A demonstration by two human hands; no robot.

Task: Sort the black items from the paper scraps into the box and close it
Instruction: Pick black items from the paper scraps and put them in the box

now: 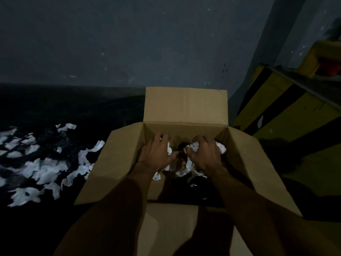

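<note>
Both arms are reaching into the open box (184,106) — the right hand (204,154) is clutching paper scraps (193,145), the left hand (156,154) is resting among them, grip too blurred to tell — black items (201,187) are lying inside

Inside the open brown cardboard box (184,106), the right hand (204,154) clutches crumpled white paper scraps (186,164); the left hand (156,154), blurred, digs among them.

1 view only: head cam, wide-angle, looks fwd + down, close over the open box (185,108); wall (129,43) fills top of frame
</note>
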